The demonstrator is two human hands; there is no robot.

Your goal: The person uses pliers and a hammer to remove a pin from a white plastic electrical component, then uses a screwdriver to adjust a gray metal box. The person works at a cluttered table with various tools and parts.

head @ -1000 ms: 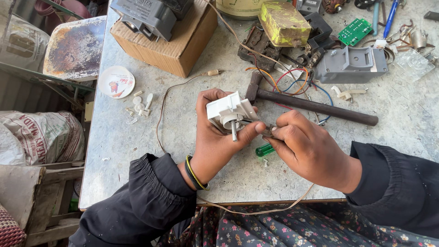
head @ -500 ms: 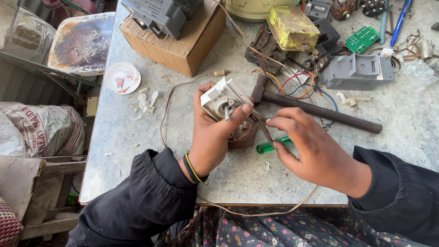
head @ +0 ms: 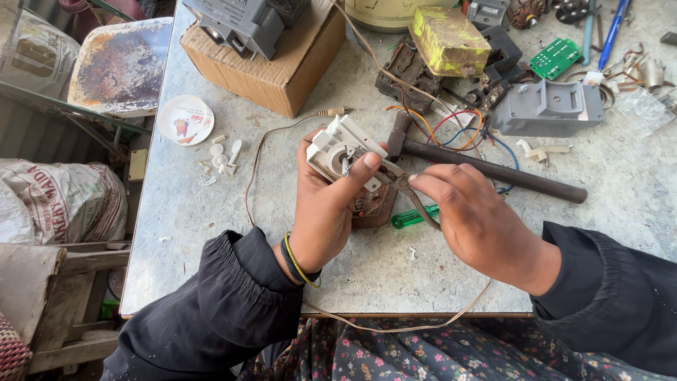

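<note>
Your left hand (head: 326, 212): palm turned inward, fingers curled shut, thumb pressed across the front, wrist banded, dark sleeve. Your right hand (head: 479, 226): just beside the left, knuckles up, fingertips (head: 423, 182) pinched together, forearm angled in from the right

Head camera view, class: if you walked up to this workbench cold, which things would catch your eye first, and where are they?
At centre, the left hand grips a white plastic switch part while the right hand works at it with a thin metal tool. Just behind lies a hammer amid coloured wires. At the back, a stained yellow block sits among parts, right of a cardboard box.
</note>
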